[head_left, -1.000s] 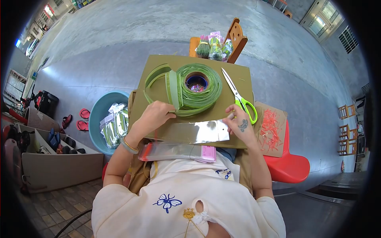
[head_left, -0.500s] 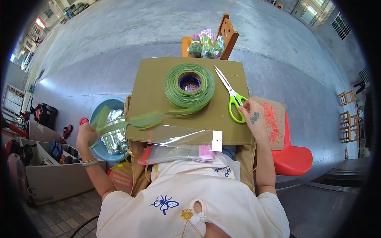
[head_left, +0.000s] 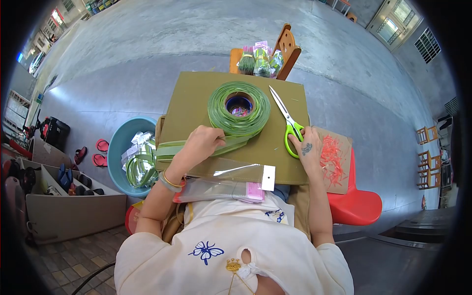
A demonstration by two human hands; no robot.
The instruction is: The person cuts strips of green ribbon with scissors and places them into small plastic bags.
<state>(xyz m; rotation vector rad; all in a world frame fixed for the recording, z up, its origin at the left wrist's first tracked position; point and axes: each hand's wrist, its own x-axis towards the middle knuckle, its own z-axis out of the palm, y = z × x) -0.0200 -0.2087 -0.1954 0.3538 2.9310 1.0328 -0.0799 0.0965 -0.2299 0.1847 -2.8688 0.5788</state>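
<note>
Green ribbon roll (head_left: 239,110) lying flat on the cardboard board (head_left: 189,98), its loose strip (head_left: 169,147) back from over the blue basin (head_left: 118,142), pinned beside the roll under the curled left hand (head_left: 201,142), a length kept paid out, right hand (head_left: 307,147) now touching the scissors (head_left: 290,125), grip unclear.

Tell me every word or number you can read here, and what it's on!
None can be read.
Pink label on the clear bags: print too blurred.
Small blue stitching on the shirt: too small.
Mark on the right hand: too small to read.
</note>
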